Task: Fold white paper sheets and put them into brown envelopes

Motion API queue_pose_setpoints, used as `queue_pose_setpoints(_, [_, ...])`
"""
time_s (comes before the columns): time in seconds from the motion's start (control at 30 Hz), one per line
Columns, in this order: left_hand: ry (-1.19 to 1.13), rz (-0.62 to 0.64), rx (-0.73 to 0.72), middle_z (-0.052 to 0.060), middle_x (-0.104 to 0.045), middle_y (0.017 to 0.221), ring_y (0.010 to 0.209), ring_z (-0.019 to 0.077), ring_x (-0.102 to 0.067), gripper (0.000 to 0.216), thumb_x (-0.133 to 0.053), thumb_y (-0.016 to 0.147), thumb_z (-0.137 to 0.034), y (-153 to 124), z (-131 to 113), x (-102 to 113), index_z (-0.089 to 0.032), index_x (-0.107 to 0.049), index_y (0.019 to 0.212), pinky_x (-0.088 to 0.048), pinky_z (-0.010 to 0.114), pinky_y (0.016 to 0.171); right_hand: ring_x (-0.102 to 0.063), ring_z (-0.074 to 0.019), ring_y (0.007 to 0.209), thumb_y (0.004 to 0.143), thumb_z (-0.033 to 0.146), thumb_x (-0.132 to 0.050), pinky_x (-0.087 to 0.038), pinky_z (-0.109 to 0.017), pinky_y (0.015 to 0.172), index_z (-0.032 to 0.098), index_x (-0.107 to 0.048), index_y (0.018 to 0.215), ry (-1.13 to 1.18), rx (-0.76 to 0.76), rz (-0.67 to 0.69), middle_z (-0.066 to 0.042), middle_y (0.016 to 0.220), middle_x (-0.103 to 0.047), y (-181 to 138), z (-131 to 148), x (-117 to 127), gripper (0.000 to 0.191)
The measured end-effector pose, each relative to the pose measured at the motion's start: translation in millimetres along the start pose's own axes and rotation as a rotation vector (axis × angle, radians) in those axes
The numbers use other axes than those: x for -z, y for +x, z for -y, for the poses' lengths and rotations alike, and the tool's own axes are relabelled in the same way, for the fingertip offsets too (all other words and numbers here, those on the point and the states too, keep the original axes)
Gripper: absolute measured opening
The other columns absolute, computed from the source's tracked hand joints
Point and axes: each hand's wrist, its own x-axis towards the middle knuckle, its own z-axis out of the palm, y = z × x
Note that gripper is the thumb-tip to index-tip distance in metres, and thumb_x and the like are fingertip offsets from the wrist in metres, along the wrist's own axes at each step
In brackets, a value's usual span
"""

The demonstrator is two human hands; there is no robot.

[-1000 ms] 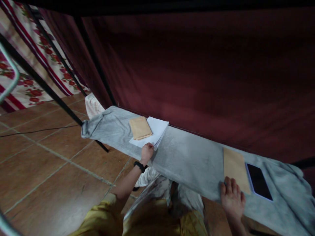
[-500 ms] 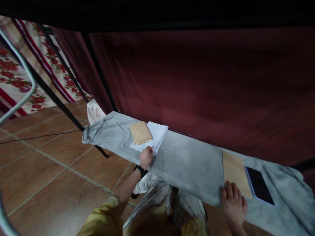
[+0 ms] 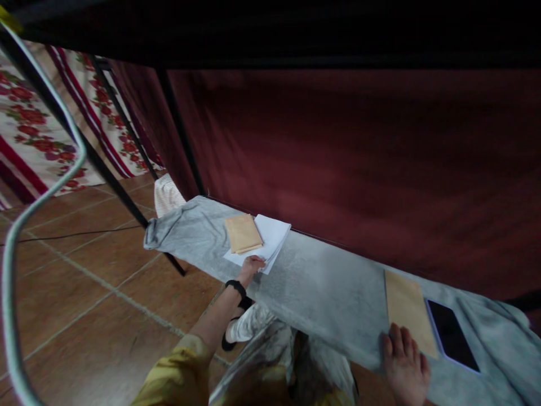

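Observation:
My left hand (image 3: 252, 266), with a dark band on its wrist, is at the near corner of a stack of white paper sheets (image 3: 274, 235). Its fingers are closed in a pinch on the paper's edge. On the far left part of that stack lie folded brown envelopes (image 3: 244, 233). My right hand (image 3: 404, 361) rests flat at the bench's near edge, fingers stretched out. Its fingertips touch or lie just beside the near end of a single brown envelope (image 3: 408, 307).
A narrow bench covered with grey cloth (image 3: 329, 282) holds everything. A dark-screened phone (image 3: 452, 334) lies right of the single envelope. Behind hangs a dark red curtain (image 3: 338, 163). A black metal post (image 3: 114, 183) and a pale curved tube (image 3: 25, 214) stand on the left.
My left hand has turned slightly, its fingers now pointing more to the right along the paper's edge. The whole view has shifted a little downward in the picture; the right hand stays beside the envelope.

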Motion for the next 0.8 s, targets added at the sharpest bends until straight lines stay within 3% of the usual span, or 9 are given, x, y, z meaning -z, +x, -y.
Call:
queue_pose_setpoints(0.13, [-0.039, -0.005, 0.009, -0.001, -0.059, 0.054, 0.061, 0.0180, -0.062, 0.022, -0.076, 0.055, -0.029, 0.2, -5.0, 4.0, -0.019, -0.056, 0.054, -0.045, 0.028, 0.058, -0.048, -0.0383, 0.134, 0.099, 0.040, -0.024, -0.036, -0.062, 0.105, 0.021, -0.041, 0.154, 0.015, 0.003, 0.014, -0.019, 0.146, -0.054, 1.4, 2.7, 4.4, 0.061])
queue_pose_setpoints(0.33, [0.038, -0.035, -0.020, -0.004, -0.051, 0.049, 0.056, 0.0158, -0.057, 0.020, -0.072, 0.062, -0.026, -5.0, -9.7, 6.2, -0.019, -0.055, 0.055, -0.042, 0.026, 0.056, -0.044, -0.0371, 0.137, 0.100, 0.042, -0.018, -0.033, -0.060, 0.109, 0.010, -0.046, 0.149, -0.022, 0.021, -0.018, -0.022, 0.150, -0.049, -2.2, -5.8, -9.0, 0.066])
queue_pose_setpoints(0.5, [0.203, -0.088, -0.145, -0.001, -0.059, 0.064, 0.071, 0.0177, -0.060, 0.007, -0.062, 0.074, -0.018, -18.0, -19.7, 3.6, -0.019, -0.059, 0.069, -0.046, 0.029, 0.070, -0.042, -0.0360, 0.139, 0.100, 0.041, -0.019, -0.034, -0.061, 0.108, 0.016, -0.041, 0.153, -0.016, 0.039, -0.034, -0.020, 0.151, -0.048, -3.9, -8.7, -12.6, 0.063])
queue_pose_setpoints(0.67, [0.349, -0.022, -0.381, 0.006, -0.067, 0.091, 0.101, 0.0227, -0.060, 0.010, -0.060, 0.080, -0.011, -57.9, -40.6, -29.5, -0.020, -0.063, 0.079, -0.043, 0.035, 0.093, -0.044, -0.0372, 0.137, 0.099, 0.045, -0.018, -0.035, -0.061, 0.106, 0.016, -0.042, 0.153, -0.028, 0.038, -0.023, -0.020, 0.150, -0.049, -3.1, -8.6, -11.7, 0.065])
queue_pose_setpoints(0.73, [0.401, 0.031, -0.476, 0.007, -0.067, 0.095, 0.105, 0.0233, -0.059, 0.012, -0.058, 0.083, -0.010, -79.7, -47.9, -52.4, -0.021, -0.064, 0.081, -0.043, 0.036, 0.096, -0.044, -0.0374, 0.137, 0.099, 0.043, -0.018, -0.034, -0.062, 0.107, 0.016, -0.045, 0.151, -0.033, 0.038, 0.001, -0.020, 0.150, -0.050, -2.7, -8.4, -11.1, 0.064])
queue_pose_setpoints(0.8, [0.559, 0.082, -0.660, 0.009, -0.066, 0.096, 0.101, 0.0242, -0.059, 0.015, -0.052, 0.088, -0.011, -102.1, -52.5, -77.5, -0.020, -0.064, 0.086, -0.045, 0.038, 0.093, -0.044, -0.0378, 0.137, 0.099, 0.041, -0.018, -0.034, -0.062, 0.107, 0.014, -0.048, 0.148, -0.035, 0.032, 0.019, -0.022, 0.149, -0.050, -1.8, -7.5, -9.4, 0.063])
